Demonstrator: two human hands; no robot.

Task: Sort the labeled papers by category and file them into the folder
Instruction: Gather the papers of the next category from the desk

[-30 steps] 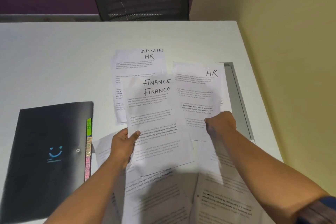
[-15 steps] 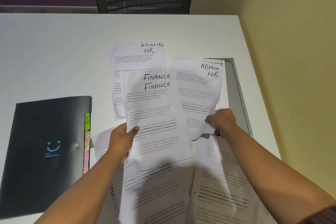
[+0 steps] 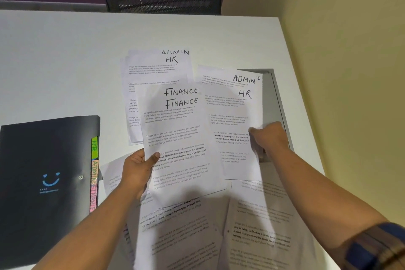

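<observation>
Left hand (image 3: 137, 173) clamps two white printed FINANCE sheets (image 3: 182, 138) by their lower left edge, with the thumb on top and the fingers underneath. The pair appears raised a little off the white table (image 3: 65, 61) and is fanned just enough that both handwritten headings can be read. This looks like one matched category gathered into a single grip, apart from the mixed papers.

The right hand (image 3: 268, 138) reaches to the right side, its fingers curled at the right edge of a white printed HR sheet (image 3: 232, 120). It seems to pinch the sheet, though the thumb is hidden. That sheet lies offset over a white printed ADMIN sheet (image 3: 243, 78), so each heading stays exposed, and both partly cover a grey recessed panel (image 3: 276, 98) in the tabletop. Farther back, a small white back stack (image 3: 153, 66) shows ADMIN and HR headings.

Nearest the person, loose printed pages (image 3: 186, 226) overlap at odd angles, some upside down, and are probably unsorted.

The black plastic folder (image 3: 43, 171) lies closed at the table's left, apart from the papers. Its coloured index tabs (image 3: 94, 173), green HR, orange ADMIN and pink FINANCE, jut from its right edge toward the papers. Judging by this, sorting is under way and filing has not begun.
</observation>
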